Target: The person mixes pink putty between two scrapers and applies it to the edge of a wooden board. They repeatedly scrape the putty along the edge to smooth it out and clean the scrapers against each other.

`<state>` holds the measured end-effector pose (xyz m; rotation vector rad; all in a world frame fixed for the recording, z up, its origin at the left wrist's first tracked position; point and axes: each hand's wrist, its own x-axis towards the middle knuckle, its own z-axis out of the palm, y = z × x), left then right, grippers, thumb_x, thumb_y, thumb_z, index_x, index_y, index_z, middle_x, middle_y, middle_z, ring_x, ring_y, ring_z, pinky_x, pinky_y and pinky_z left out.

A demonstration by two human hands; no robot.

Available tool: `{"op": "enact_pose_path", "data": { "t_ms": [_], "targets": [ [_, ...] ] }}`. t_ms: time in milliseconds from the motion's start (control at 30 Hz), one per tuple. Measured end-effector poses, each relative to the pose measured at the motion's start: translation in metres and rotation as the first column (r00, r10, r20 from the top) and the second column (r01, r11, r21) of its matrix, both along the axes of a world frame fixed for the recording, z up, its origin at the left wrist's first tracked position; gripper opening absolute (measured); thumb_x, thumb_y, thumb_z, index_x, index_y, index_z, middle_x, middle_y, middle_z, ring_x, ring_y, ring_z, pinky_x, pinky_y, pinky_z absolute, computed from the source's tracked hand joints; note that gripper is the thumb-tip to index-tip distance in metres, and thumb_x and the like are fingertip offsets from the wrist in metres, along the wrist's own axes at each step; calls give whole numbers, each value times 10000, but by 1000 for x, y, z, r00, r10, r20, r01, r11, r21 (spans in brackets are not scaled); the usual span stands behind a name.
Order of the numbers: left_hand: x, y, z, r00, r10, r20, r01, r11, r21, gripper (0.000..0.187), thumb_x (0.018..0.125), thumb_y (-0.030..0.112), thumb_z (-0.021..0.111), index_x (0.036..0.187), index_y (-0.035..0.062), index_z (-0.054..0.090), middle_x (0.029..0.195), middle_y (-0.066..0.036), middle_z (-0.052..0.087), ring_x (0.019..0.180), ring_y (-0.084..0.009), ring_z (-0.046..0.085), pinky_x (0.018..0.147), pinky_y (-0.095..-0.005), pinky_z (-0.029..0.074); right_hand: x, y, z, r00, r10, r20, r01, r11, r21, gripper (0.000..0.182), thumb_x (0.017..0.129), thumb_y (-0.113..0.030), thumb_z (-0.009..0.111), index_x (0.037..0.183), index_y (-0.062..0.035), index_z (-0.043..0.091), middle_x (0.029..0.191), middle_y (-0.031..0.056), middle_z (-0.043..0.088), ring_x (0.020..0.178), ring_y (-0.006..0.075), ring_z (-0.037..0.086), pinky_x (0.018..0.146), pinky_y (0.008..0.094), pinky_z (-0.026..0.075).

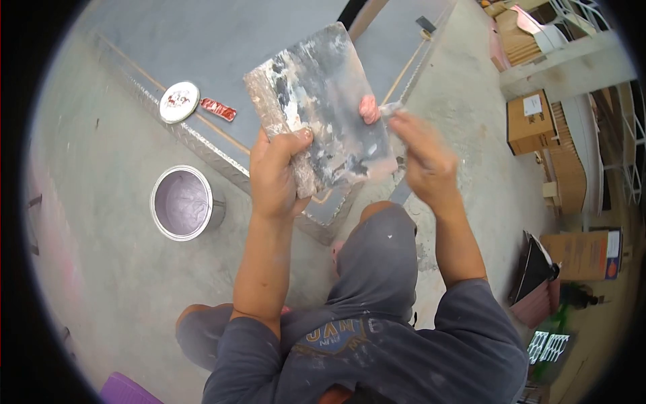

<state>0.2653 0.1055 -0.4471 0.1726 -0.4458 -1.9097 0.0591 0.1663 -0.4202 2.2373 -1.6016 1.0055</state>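
Observation:
My left hand (pixel 276 161) grips a flat mixing board (pixel 326 108) by its thick, crusted edge, thumb on top. Dark, white and grey smears cover the board's face. A lump of pink putty (pixel 369 109) sits near its right edge. My right hand (pixel 427 158), blurred by motion, is closed beside that edge. From its fingertips a pale, thin blade (pixel 390 108), looking like a putty knife, reaches to the pink lump; the handle is mostly hidden.
A grey panel (pixel 202 40) with rough edges lies ahead. At left stand an open can (pixel 156 210) of greyish-purple paste, a round lid (pixel 180 102) and a red-and-white tube (pixel 219 109). Cardboard boxes (pixel 531 122) are at right; a dark scraper-like tool (pixel 425 25) lies at the panel's far corner.

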Motion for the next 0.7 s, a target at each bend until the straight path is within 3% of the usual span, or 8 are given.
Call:
{"op": "enact_pose_path", "data": {
  "t_ms": [33, 133, 233, 333, 433, 533, 633, 700],
  "targets": [
    [2, -8, -2, 1000, 3, -1, -3, 1000, 7, 407, 794, 12, 478, 1181, -91, 400, 1069, -209, 561, 894, -261, 640, 705, -383, 583, -6, -8, 4, 999, -32, 33, 32, 999, 1, 421, 642, 142, 540, 997, -36, 680, 1063, 144, 645, 992, 337, 604, 835, 379, 488],
    [-4, -30, 15, 991, -50, 127, 58, 996, -61, 477, 792, 42, 480, 1234, -95, 367, 1072, -212, 569, 868, -304, 652, 600, -443, 606, -14, -32, 57, 990, 19, -143, -26, 998, -48, 416, 644, 113, 570, 1006, -59, 679, 1066, 115, 649, 987, 320, 605, 836, 391, 474],
    [-17, -38, 76, 970, 2, 245, -21, 997, 75, 448, 778, -10, 501, 1207, -77, 394, 1041, -198, 584, 822, -290, 662, 577, -406, 612, -11, -52, 137, 963, 44, -264, -41, 999, 14, 366, 681, 128, 588, 1000, -30, 676, 1062, 129, 660, 1043, 285, 601, 911, 368, 441],
    [-21, -44, 145, 961, 38, 273, -82, 985, 152, 399, 783, -35, 517, 1170, -69, 424, 1034, -183, 585, 836, -252, 654, 613, -383, 604, -17, -75, 204, 916, 66, -396, -89, 995, -38, 331, 675, -39, 616, 976, -154, 695, 1053, 60, 662, 990, 265, 612, 892, 433, 422],
    [-17, -31, 200, 957, 37, 287, -81, 986, 143, 378, 787, -44, 527, 1154, -63, 438, 1027, -173, 586, 847, -230, 647, 637, -366, 597, -12, -66, 257, 863, 85, -497, -106, 994, -13, 295, 702, -101, 596, 970, -175, 696, 1050, 51, 663, 995, 248, 614, 910, 422, 414],
    [-18, -30, 277, 947, 29, 320, -74, 989, 129, 382, 779, -50, 525, 1151, -65, 437, 1016, -171, 589, 843, -228, 646, 640, -358, 593, -18, -67, 327, 892, 43, -451, -95, 991, -94, 289, 720, -125, 585, 982, -182, 692, 1055, 45, 662, 999, 240, 615, 916, 425, 416],
    [-1, -12, 317, 920, 6, 393, -60, 990, 124, 393, 771, -50, 518, 1154, -73, 432, 1009, -173, 593, 845, -235, 647, 636, -359, 591, 5, -44, 367, 871, 47, -489, -76, 996, -40, 289, 725, -121, 585, 985, -187, 692, 1071, 47, 659, 1001, 245, 615, 914, 435, 420],
    [1, -3, 370, 898, 28, 438, -90, 988, 121, 404, 768, -45, 511, 1162, -77, 426, 1015, -178, 593, 848, -241, 647, 633, -363, 591, 4, -31, 415, 907, 29, -420, -48, 998, -34, 291, 723, -111, 590, 985, -185, 692, 1078, 50, 656, 1008, 251, 614, 907, 447, 425]
  ]
}}
